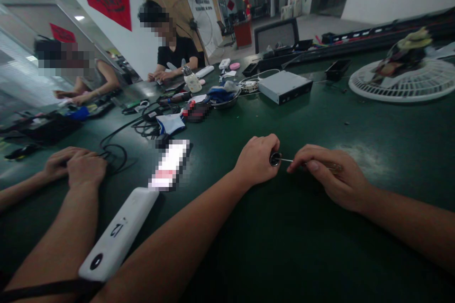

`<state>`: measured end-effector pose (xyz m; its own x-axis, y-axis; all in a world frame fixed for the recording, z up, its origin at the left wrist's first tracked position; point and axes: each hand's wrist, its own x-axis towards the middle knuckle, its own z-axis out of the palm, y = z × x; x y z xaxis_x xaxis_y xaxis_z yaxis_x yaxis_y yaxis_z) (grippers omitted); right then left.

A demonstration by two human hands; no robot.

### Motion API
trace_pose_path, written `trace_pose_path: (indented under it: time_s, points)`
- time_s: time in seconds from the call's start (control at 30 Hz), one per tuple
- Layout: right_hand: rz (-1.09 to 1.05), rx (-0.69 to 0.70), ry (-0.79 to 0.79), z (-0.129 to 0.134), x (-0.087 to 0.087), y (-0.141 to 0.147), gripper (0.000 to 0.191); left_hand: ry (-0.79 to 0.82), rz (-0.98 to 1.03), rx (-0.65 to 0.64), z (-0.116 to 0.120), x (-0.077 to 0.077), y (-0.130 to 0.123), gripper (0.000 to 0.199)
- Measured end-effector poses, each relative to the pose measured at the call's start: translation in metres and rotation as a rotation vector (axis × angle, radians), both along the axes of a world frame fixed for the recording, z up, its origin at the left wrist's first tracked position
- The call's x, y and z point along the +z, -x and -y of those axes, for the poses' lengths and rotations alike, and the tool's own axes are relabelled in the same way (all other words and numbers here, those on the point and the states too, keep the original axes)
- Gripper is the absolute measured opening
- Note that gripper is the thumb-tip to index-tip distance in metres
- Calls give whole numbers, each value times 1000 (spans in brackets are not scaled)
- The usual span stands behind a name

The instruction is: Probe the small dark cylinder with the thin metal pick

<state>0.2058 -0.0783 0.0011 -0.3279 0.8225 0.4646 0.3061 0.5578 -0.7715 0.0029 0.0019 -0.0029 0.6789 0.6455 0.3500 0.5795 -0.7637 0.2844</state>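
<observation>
My left hand [256, 160] is closed around a small round part [275, 159] with a shiny metal rim and a dark inside; most of it is hidden by the fingers. A screwdriver [287, 160] with a thin metal shaft and a see-through yellowish handle lies in my right hand [336, 175], fingers wrapped round the handle. Its shaft points left at the open end of the round part, and whether the tip touches inside cannot be made out. Both hands are just above the dark green tabletop [305, 246].
Left of my arm lie a white power bank-like device [121, 232] and a lit phone [170, 165]. A co-worker's hands [80, 165] rest farther left by black cables [121, 151]. Beyond are a grey disc drive [284, 86], a white fan grille [401, 85] and two seated people.
</observation>
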Motion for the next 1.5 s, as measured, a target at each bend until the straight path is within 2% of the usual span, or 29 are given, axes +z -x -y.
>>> trace_pose_path:
  time_s: [0.17,0.47,0.7,1.0,1.17,1.37,1.5]
  points:
    - [-34,44,5,0,1,1,24,-2,-19,4,0,1,-1,15]
    - [33,-153,-28,2,-1,2,26,18,-5,-9,0,1,0,17]
    - [70,33,-4,2,2,1,22,9,-26,-15,0,1,0,16]
    - [118,-133,-54,5,3,4,26,-2,-1,-17,-1,0,0,17]
    - [108,-89,-89,3,-1,1,21,4,14,11,0,0,0,17]
    - [86,64,-68,-1,-1,2,18,5,5,7,1,1,1,16]
    - [115,35,-59,0,0,3,19,-5,-5,-7,1,1,1,16]
